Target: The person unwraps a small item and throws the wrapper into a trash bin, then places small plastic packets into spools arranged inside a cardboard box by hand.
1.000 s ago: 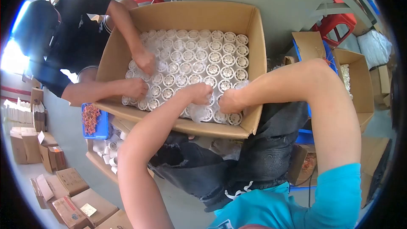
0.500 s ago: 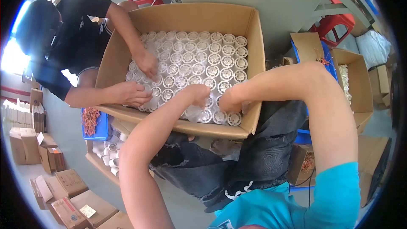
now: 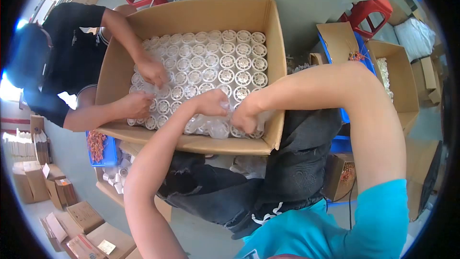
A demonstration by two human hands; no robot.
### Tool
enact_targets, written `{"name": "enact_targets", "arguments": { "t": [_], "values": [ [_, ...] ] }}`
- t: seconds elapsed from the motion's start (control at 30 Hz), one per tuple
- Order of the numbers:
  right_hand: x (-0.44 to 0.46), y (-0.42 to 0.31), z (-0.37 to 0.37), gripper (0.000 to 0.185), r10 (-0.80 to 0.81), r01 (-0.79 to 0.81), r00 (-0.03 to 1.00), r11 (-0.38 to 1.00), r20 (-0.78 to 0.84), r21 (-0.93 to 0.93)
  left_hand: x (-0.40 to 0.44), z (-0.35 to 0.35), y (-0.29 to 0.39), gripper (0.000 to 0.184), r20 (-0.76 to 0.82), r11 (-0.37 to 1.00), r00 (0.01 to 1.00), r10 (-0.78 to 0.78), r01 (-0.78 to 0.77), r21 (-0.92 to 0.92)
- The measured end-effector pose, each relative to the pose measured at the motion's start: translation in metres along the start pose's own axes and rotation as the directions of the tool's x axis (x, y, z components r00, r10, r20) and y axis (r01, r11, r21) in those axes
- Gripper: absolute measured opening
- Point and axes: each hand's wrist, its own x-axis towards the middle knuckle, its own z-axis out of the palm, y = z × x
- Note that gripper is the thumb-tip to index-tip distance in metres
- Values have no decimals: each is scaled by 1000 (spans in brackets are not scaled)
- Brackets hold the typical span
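A large cardboard box (image 3: 191, 9) holds rows of white round plastic parts (image 3: 243, 63) with spoked ends, many wrapped in clear plastic. Over its near right part, my left hand (image 3: 212, 102) is closed, pinching a bit of clear plastic wrapping (image 3: 224, 105). Close beside it, my right hand (image 3: 247, 114) reaches down with curled fingers onto the parts; what it grips is hidden. Crumpled clear plastic (image 3: 218, 129) lies on the parts just below my hands.
A co-worker's two hands (image 3: 152, 73) work at the box's left side. Blue trays (image 3: 110, 151) and an open carton (image 3: 407, 105) stand beside the box. More cartons (image 3: 84, 214) are on the floor at lower left; red stools (image 3: 369, 14) are at the back.
The whole view has shifted, so the box sits further left and slightly higher. My two hands have come closer together, and more of my right hand shows above the parts.
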Motion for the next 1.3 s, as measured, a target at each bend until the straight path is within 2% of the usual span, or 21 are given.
{"name": "enact_targets", "arguments": {
  "t": [0.03, 0.1, 0.17, 0.27, 0.37, 0.4, 0.53, 0.6, 0.73, 0.8, 0.9, 0.93, 1.0, 1.13, 1.2, 1.3],
  "values": [
    [3, 6, 7, 24, -59, 61, 998, 994, 24, -96, -1, -4, 9, 21, 10, 997, 998, -58, 59, -51],
    [12, 12, 16, 23, -171, 188, 982, 936, 83, -297, 3, 0, 2, 18, -3, 975, 997, -76, 74, -208],
    [24, 15, 27, 21, -185, 199, 980, 868, 76, -454, 2, 7, -1, 17, 2, 946, 994, -105, 100, -308],
    [14, 4, 24, 20, -255, 247, 964, 739, 79, -627, 2, 31, -9, 25, 218, 1000, 976, -15, 11, 17],
    [15, 1, 23, 21, -264, 270, 957, 674, 117, -687, 0, 35, 1, 35, 339, 966, 935, -108, 17, 260],
    [16, 3, 22, 21, -270, 279, 955, 667, 126, -691, 2, 34, 6, 41, 353, 929, 920, -169, 30, 368],
    [16, 4, 18, 22, -340, 325, 929, 571, 144, -754, -2, 41, 13, 36, 313, 835, 941, -129, -67, 546],
    [12, 4, 14, 22, -276, 281, 952, 622, 131, -731, -1, 50, 6, 32, 303, 768, 947, -108, -114, 630],
    [14, 4, 12, 27, -148, 172, 985, 738, 93, -652, 1, 47, 12, 27, 337, 770, 924, -183, -79, 633],
    [18, 6, 10, 31, -87, 104, 995, 885, 58, -453, 2, 43, 15, 29, 357, 805, 898, -255, -7, 593],
    [2, -4, -12, 34, -11, 16, 999, 994, 46, -107, 4, 42, -13, 28, 378, 913, 903, -203, 36, 406],
    [1, -4, -16, 34, 8, -9, 999, 1000, 48, 15, 3, 36, -9, 30, 401, 947, 897, -187, 57, 315],
    [0, -3, -16, 32, -32, 46, 995, 987, -90, 155, 1, 19, 0, 34, 439, 986, 886, -149, 98, 137],
    [9, 2, -11, 28, -13, 98, 966, 943, -260, 319, -10, 8, 6, 35, 408, 978, 889, -207, 182, 100],
    [13, 7, -9, 26, -117, 153, 963, 979, -242, 136, -13, 3, 10, 33, 383, 965, 887, -259, 217, 149],
    [16, 7, -3, 23, -201, 154, 953, 966, -226, -210, -25, -6, 13, 23, 290, 977, 933, -213, 200, 75]
  ]
}}
